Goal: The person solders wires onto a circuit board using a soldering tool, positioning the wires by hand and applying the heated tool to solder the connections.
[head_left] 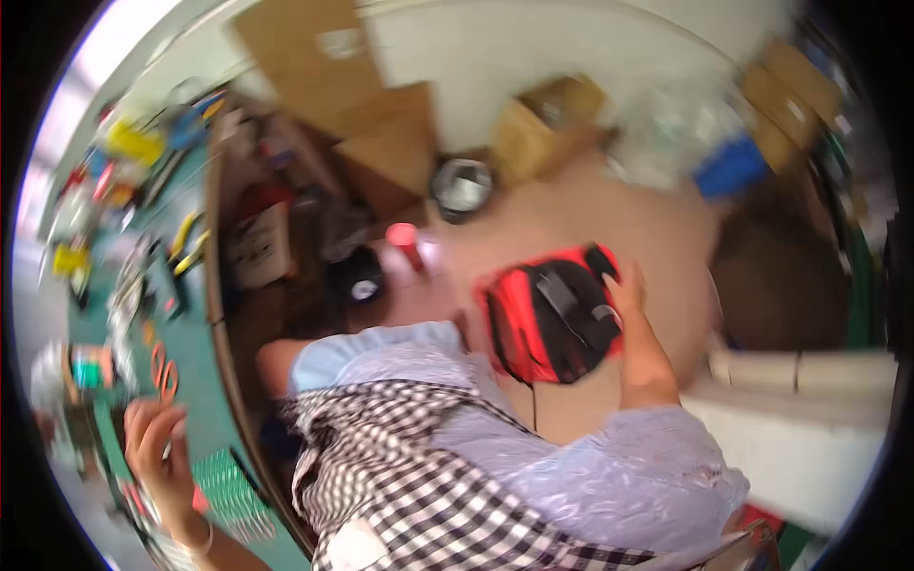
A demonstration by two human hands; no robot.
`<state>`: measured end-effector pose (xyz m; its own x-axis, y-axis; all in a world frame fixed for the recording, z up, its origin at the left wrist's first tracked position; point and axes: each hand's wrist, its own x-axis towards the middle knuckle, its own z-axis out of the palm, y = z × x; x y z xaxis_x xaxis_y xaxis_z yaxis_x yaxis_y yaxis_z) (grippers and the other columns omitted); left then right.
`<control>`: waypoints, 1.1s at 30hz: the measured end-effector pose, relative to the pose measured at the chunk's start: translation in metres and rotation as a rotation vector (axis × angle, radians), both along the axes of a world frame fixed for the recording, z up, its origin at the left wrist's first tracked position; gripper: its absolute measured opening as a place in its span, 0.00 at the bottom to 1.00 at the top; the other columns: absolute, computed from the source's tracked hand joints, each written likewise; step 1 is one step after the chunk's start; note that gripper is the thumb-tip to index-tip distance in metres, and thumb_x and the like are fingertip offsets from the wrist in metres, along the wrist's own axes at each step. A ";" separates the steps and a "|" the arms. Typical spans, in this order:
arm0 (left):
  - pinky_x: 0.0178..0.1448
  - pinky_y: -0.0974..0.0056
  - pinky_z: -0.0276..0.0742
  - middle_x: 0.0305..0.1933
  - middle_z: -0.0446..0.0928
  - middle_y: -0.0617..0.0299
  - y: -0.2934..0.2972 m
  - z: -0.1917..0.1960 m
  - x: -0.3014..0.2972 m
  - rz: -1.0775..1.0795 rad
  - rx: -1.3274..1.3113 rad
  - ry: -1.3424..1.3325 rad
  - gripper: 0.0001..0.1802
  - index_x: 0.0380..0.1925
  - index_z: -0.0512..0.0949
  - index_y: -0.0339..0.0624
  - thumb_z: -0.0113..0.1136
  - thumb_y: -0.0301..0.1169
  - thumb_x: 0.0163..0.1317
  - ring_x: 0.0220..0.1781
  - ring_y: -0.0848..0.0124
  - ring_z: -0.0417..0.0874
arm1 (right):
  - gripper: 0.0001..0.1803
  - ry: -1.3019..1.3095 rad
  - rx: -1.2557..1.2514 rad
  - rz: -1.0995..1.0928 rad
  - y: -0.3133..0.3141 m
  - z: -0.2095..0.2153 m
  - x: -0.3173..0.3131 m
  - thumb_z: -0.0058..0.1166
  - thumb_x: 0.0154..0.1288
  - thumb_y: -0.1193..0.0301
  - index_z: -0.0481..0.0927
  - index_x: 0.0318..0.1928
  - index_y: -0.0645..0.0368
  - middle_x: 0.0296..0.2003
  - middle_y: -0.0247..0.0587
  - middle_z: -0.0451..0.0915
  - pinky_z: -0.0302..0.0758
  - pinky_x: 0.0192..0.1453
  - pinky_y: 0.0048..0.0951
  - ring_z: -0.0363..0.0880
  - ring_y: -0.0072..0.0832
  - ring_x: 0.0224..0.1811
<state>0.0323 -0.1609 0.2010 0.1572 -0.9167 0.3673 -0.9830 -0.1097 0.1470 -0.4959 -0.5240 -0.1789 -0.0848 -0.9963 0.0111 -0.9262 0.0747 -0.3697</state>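
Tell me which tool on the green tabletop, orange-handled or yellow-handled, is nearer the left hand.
The orange-handled tool, just beyond the left hand in the picture; the yellow-handled tool lies farther up the green tabletop.

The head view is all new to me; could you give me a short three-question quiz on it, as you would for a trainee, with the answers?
1. Choose one: the table at the left is (A) white, (B) green, (C) red.
2. True or false: the left hand touches the red-and-black item.
3. Which orange-handled tool lies just past the left hand?

Key:
1. B.
2. False: the left hand is over by the table, and the red-and-black item lies well to its right.
3. The scissors.
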 end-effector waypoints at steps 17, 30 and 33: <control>0.40 0.60 0.69 0.26 0.77 0.63 -0.009 -0.042 -0.001 0.220 0.009 0.114 0.04 0.28 0.82 0.45 0.66 0.30 0.51 0.31 0.63 0.77 | 0.30 -0.497 0.174 -0.029 -0.126 -0.075 -0.036 0.56 0.62 0.66 0.64 0.62 0.65 0.53 0.48 0.73 0.65 0.62 0.35 0.70 0.39 0.57; 0.37 0.60 0.68 0.24 0.75 0.65 0.105 -0.066 0.005 0.553 -0.094 0.125 0.05 0.25 0.82 0.48 0.67 0.30 0.45 0.30 0.63 0.75 | 0.38 -0.308 -0.545 1.415 -0.076 0.245 0.652 0.58 0.57 0.57 0.60 0.65 0.60 0.58 0.51 0.69 0.65 0.63 0.42 0.67 0.45 0.60; 0.38 0.58 0.68 0.26 0.77 0.63 0.136 -0.078 -0.006 0.717 -0.131 0.175 0.04 0.24 0.82 0.47 0.66 0.30 0.45 0.31 0.61 0.76 | 0.39 0.031 -0.441 1.412 -0.040 0.276 0.749 0.59 0.55 0.52 0.63 0.63 0.57 0.56 0.45 0.71 0.68 0.60 0.41 0.69 0.41 0.59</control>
<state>0.0261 -0.0248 0.1227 0.7658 -0.5180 0.3812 -0.6381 -0.6857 0.3501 0.2530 -0.5636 0.0968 0.9354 -0.1675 0.3113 -0.1424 -0.9846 -0.1018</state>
